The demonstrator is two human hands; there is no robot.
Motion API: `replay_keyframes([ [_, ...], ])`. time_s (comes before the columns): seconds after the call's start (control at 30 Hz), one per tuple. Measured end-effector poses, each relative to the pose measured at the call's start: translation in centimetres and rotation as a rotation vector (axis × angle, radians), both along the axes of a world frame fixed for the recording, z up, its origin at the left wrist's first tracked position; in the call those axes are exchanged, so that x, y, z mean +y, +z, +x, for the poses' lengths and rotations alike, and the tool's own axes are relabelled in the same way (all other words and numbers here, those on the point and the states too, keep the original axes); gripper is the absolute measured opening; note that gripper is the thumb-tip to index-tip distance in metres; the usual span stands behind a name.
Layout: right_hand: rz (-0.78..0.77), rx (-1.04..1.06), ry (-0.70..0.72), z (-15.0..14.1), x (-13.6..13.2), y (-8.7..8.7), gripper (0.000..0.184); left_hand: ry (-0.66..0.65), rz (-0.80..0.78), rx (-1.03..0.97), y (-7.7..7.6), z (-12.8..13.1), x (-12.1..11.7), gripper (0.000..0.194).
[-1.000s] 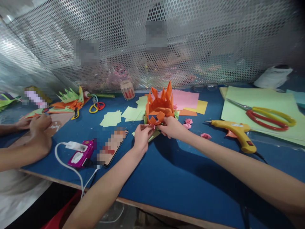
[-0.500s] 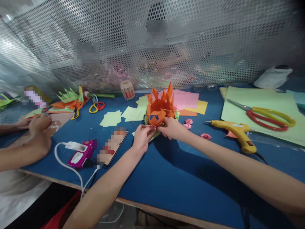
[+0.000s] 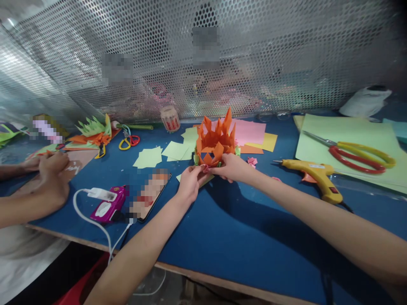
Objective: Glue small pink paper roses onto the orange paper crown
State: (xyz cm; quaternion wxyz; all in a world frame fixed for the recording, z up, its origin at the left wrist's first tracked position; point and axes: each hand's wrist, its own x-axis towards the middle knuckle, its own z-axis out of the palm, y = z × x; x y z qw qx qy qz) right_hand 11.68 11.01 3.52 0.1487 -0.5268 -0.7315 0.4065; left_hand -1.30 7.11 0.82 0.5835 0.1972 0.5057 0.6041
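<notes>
An orange folded-paper flower [image 3: 216, 142] with pointed petals and green leaves at its base stands on the blue table [image 3: 241, 228]. My left hand [image 3: 190, 183] pinches its front lower edge, fingers closed on the paper. My right hand [image 3: 232, 168] grips the base from the right, fingers closed. A small pink piece shows between the two hands' fingertips. Two small pink paper roses [image 3: 252, 161] lie just right of the flower.
A yellow glue gun [image 3: 314, 173] and red-yellow scissors [image 3: 356, 152] on green sheets [image 3: 349, 131] lie to the right. Green squares [image 3: 159, 154], pink and yellow paper, a phone [image 3: 149, 195] and a pink charger [image 3: 106, 207] lie left. Another person's hands [image 3: 52, 169] work at far left. A perforated metal screen stands behind.
The flower has turned a little and shifted slightly right between my hands. My right hand now covers more of the nearest pink rose.
</notes>
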Motion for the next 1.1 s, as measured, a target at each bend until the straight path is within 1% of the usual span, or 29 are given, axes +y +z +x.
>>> replay_keyframes([
  [0.07, -0.002, 0.002, 0.018, 0.2, 0.0, 0.3, 0.031, -0.033, -0.001, 0.006, 0.0, 0.0, 0.0, 0.01],
  [0.13, -0.007, 0.027, 0.033, 0.4, 0.0, 0.4, 0.029, -0.066, -0.007, 0.017, 0.0, -0.2, 0.0, 0.011],
  [0.23, -0.031, 0.093, 0.048, 0.6, 0.1, 0.2, 0.025, -0.165, -0.036, 0.093, 0.4, -0.9, -0.1, 0.025],
  [0.3, -0.047, 0.12, 0.039, 0.7, 0.3, -0.1, 0.023, -0.24, -0.037, 0.24, 0.6, -1.6, -0.2, 0.034],
  [0.33, -0.053, 0.124, 0.038, 0.8, 0.4, -0.2, 0.023, -0.241, -0.007, 0.356, 0.8, -1.9, -0.3, 0.037],
  [0.37, -0.057, 0.124, 0.04, 0.8, 0.4, -0.4, 0.023, -0.21, 0.048, 0.49, 0.9, -2.1, -0.5, 0.038],
  [0.47, -0.062, 0.12, 0.051, 0.8, 0.6, -0.6, 0.023, -0.051, 0.315, 0.879, 1.1, -2.3, -0.8, 0.031],
  [0.53, -0.072, 0.131, 0.05, 0.8, 0.6, -0.6, 0.023, -0.038, 0.449, 0.995, 1.1, -2.1, -0.9, 0.022],
  [0.6, -0.087, 0.151, 0.047, 0.8, 0.6, -0.7, 0.021, -0.076, 0.505, 1.006, 1.0, -1.8, -1.0, 0.014],
  [0.7, -0.128, 0.189, 0.043, 0.6, 0.5, -0.8, 0.02, -0.098, 0.508, 1.024, 0.7, -1.7, -0.9, 0.007],
  [0.8, -0.177, 0.214, 0.04, 0.5, 0.3, -0.6, 0.021, -0.093, 0.46, 1.072, 0.6, -1.7, -0.8, 0.008],
  [0.9, -0.203, 0.226, 0.032, 0.5, 0.1, -0.4, 0.021, -0.089, 0.422, 1.039, 0.6, -1.8, -0.8, 0.007],
  [1.1, -0.169, 0.215, 0.025, 0.4, -0.1, -0.3, 0.021, -0.057, 0.307, 1.062, 0.7, -1.7, -0.6, 0.006],
])
